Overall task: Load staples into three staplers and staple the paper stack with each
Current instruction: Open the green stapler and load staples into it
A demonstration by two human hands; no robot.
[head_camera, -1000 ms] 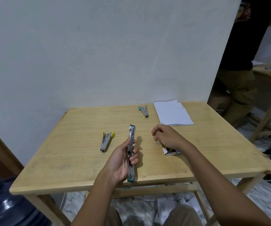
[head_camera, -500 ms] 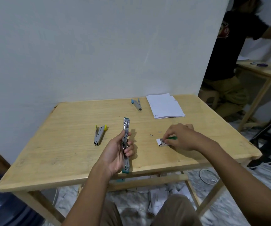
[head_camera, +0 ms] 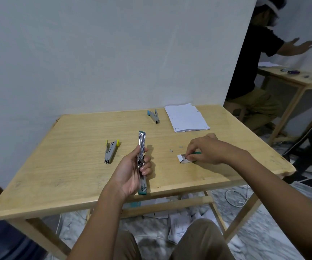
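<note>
The left hand's [head_camera: 130, 173] fingers [head_camera: 145, 168] curl round the green stapler [head_camera: 142, 139], swung open, over the table's [head_camera: 76, 166] near edge. To their right, the right hand's [head_camera: 209, 149] fingers pinch the box [head_camera: 182, 159] on the table. The yellow stapler [head_camera: 111, 152] lies left of the left fingers; the blue stapler [head_camera: 154, 116] and paper [head_camera: 186, 118] lie beyond them.

Plain white wall [head_camera: 114, 53]; light wooden table [head_camera: 76, 147]; second table [head_camera: 286, 77] right; floor [head_camera: 249, 244] possibly marble-patterned.
</note>
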